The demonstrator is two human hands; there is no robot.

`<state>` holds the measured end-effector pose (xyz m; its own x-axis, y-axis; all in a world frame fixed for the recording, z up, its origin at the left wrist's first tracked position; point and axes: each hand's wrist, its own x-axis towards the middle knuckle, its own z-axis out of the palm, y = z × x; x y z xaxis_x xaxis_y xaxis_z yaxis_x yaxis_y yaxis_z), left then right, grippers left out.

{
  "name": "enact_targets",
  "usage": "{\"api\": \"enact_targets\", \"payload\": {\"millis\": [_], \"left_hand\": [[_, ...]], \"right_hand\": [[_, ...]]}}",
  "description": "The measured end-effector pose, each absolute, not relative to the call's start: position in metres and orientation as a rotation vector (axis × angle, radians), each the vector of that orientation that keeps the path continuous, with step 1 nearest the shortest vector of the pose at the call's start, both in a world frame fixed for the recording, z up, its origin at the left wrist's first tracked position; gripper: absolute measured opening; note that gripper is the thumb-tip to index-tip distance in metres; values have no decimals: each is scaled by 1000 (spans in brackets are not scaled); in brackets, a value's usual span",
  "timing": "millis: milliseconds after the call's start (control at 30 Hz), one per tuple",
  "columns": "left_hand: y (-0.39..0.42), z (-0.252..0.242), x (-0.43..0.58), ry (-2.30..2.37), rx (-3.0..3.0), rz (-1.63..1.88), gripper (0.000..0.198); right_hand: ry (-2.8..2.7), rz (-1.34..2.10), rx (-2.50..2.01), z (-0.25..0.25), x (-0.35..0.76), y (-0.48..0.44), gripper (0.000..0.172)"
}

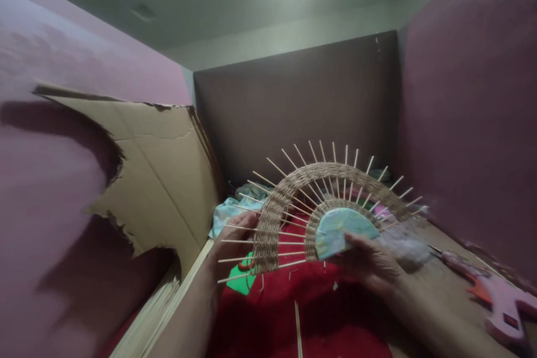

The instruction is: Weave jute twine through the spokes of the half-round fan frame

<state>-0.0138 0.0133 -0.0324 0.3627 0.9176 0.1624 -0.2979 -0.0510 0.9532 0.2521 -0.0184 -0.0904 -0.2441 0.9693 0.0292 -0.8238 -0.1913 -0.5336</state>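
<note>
A half-round woven piece [293, 190] is held upright before me. It has a pale blue-green centre [342, 229], two bands of tan weaving and several thin wooden sticks fanning outward. My left hand [235, 235] grips its left side behind the sticks, fingers curled. My right hand [369, 263] pinches the lower edge of the blue-green centre.
A torn cardboard sheet [159, 173] leans against the pink wall at left. Red cloth [302, 313] lies below the hands with a loose stick [298, 330] and a green scrap [241, 279] on it. A pink glue gun [499, 296] lies at right. Crumpled light cloth [230, 207] sits behind.
</note>
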Motion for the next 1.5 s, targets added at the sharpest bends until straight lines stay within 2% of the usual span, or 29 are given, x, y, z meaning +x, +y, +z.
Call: {"api": "enact_targets", "payload": {"millis": [200, 400, 633, 900, 1167, 1500], "left_hand": [[17, -37, -6, 759, 1309, 1123, 27], [16, -38, -5, 783, 1326, 1143, 23], [14, -39, -5, 732, 1321, 1070, 19], [20, -41, -24, 672, 1257, 979, 36], [19, -38, -34, 721, 1294, 1006, 13], [23, -37, -45, 798, 1312, 991, 20]], "right_hand": [[-575, 1741, -363, -94, 253, -16, 20], [-845, 1914, -237, -97, 250, -25, 32], [-874, 1787, -255, -97, 251, -22, 13], [-817, 1774, -302, -88, 255, -23, 12], [-735, 1714, -315, -85, 259, -19, 9], [-733, 1741, -343, -85, 268, -15, 12]]}}
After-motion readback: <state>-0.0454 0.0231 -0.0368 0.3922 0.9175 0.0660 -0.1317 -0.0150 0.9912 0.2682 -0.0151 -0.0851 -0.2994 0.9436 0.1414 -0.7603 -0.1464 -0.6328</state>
